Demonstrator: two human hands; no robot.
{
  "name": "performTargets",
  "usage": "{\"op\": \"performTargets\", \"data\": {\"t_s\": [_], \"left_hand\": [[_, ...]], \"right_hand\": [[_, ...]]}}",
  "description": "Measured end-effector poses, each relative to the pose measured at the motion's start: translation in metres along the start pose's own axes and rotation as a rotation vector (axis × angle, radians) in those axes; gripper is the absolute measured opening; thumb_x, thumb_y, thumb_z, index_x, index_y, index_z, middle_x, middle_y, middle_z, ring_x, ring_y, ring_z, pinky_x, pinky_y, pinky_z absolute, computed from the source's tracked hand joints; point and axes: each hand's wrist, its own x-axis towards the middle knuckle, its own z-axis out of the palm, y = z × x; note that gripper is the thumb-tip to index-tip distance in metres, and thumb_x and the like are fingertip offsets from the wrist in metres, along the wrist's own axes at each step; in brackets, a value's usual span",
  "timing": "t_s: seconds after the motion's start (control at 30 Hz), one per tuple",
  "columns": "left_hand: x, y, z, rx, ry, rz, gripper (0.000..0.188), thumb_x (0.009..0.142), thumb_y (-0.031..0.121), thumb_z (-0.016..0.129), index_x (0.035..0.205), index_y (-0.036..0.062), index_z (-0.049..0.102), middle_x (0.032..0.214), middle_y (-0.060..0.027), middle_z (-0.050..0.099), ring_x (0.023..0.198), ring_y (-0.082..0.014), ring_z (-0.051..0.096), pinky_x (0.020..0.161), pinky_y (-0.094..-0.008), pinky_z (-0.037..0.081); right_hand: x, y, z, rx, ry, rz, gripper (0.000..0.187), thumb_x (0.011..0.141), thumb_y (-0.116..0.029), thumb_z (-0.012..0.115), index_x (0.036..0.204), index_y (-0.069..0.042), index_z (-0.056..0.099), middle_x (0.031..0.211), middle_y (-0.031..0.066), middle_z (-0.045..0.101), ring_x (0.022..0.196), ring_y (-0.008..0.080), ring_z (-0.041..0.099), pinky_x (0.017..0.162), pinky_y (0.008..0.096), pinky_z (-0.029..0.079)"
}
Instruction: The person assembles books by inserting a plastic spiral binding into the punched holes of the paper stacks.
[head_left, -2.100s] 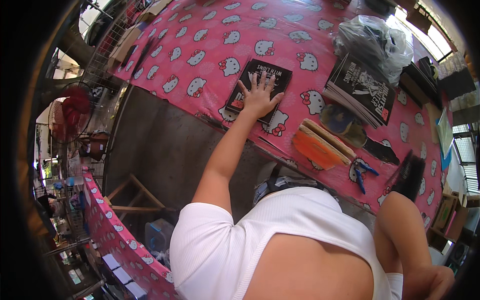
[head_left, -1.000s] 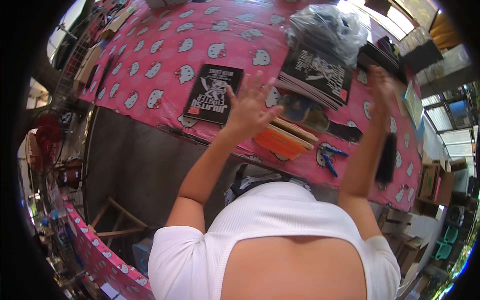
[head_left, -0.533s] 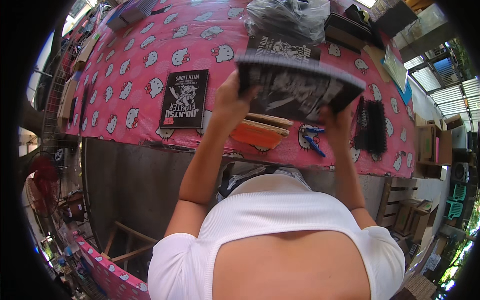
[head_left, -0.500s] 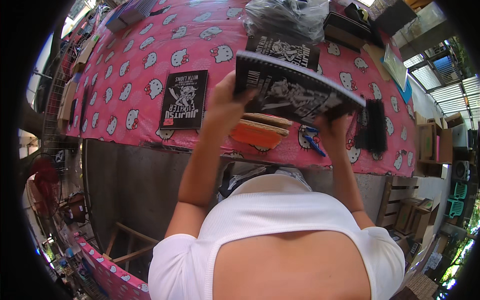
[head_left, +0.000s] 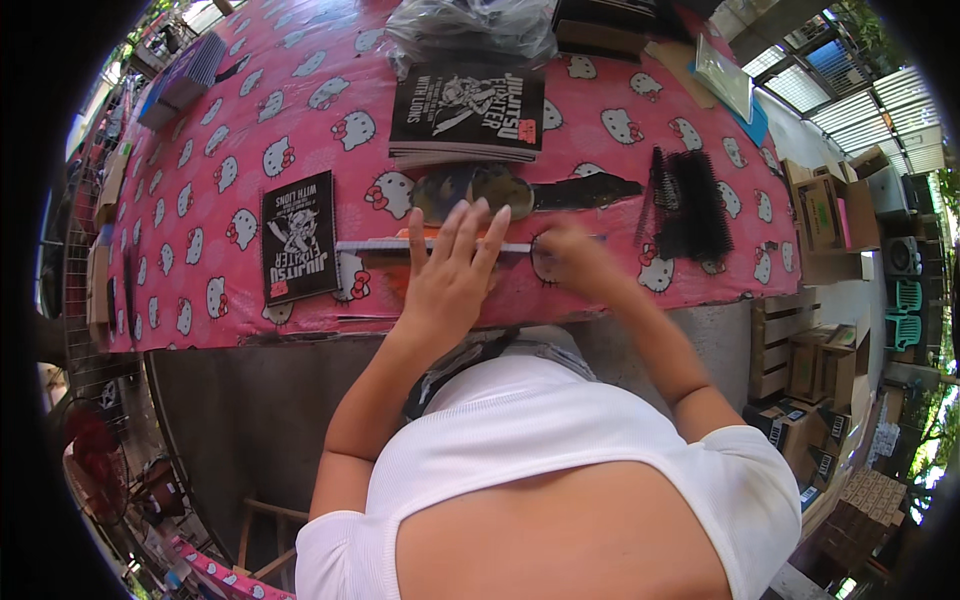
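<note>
A spiral notebook [head_left: 375, 246] stands edge-on near the table's front, its thin pale edge facing up. My left hand [head_left: 450, 280] rests against it with fingers stretched out and apart. At the notebook's right end is my right hand [head_left: 575, 262], blurred, its fingers curled; what they hold is hidden. A bit of blue shows just beside that hand. Orange material [head_left: 405, 272] shows partly below the notebook. Behind my fingers lies a dark, mottled rounded object [head_left: 480, 192], its kind unclear.
A black-covered notebook [head_left: 300, 238] lies at the left. Beyond my hands sits a stack of such notebooks [head_left: 468, 110], with clear plastic bags [head_left: 470, 35] behind. Black binding coils [head_left: 690, 205] lie at the right, near a black strip [head_left: 590, 190]. The pink tablecloth [head_left: 240, 190] is patterned.
The notebook, lifted in both hands before, is now lower and edge-on at the table. My left hand has opened flat against it; the right has moved to its end. The view has shifted.
</note>
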Motion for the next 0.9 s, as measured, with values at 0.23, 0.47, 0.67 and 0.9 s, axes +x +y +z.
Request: {"op": "performTargets", "data": {"t_s": [0.23,0.47,0.67,0.9], "left_hand": [[0.012,-0.007,0.017,-0.273,0.188,-0.031,0.04,0.079,0.02,0.069,0.117,0.0106,0.061,0.108,-0.007,0.064,0.106,-0.0225,0.058,0.101,-0.0423,0.03],[0.015,-0.01,0.02,-0.484,0.38,-0.042,0.015,0.07,0.015,0.078,0.08,0.0088,0.07,0.078,-0.0026,0.067,0.075,-0.0186,0.061,0.086,-0.0352,0.04],[0.015,-0.009,0.019,-0.473,0.371,-0.081,0.014,0.071,0.019,0.077,0.079,0.0108,0.07,0.073,-0.0003,0.065,0.069,-0.018,0.059,0.083,-0.0348,0.038],[0.001,-0.005,0.018,-0.484,0.397,-0.01,0.016,0.069,0.017,0.077,0.083,0.0119,0.071,0.079,0.0001,0.066,0.076,-0.0178,0.06,0.085,-0.0362,0.039]], "right_hand": [[-0.012,0.178,-0.103,-0.573,0.351,0.979,0.03,0.076,-0.032,0.07,0.089,-0.005,0.07,0.093,0.021,0.067,0.09,0.0355,0.065,0.079,0.0435,0.051],[-0.004,0.166,-0.121,-0.453,0.583,0.705,0.024,0.081,-0.023,0.063,0.096,-0.005,0.07,0.089,0.0171,0.068,0.086,0.0329,0.066,0.077,0.0388,0.051],[0.014,-0.028,-0.075,0.207,0.219,0.146,0.016,0.075,0.002,0.067,0.089,-0.006,0.072,0.089,0.0114,0.066,0.077,0.0201,0.065,0.068,0.0301,0.052],[0.018,-0.067,-0.073,0.399,0.135,0.141,0.029,0.07,0.005,0.07,0.096,-0.008,0.072,0.082,0.0063,0.063,0.07,0.0157,0.062,0.061,0.0251,0.049]]}}
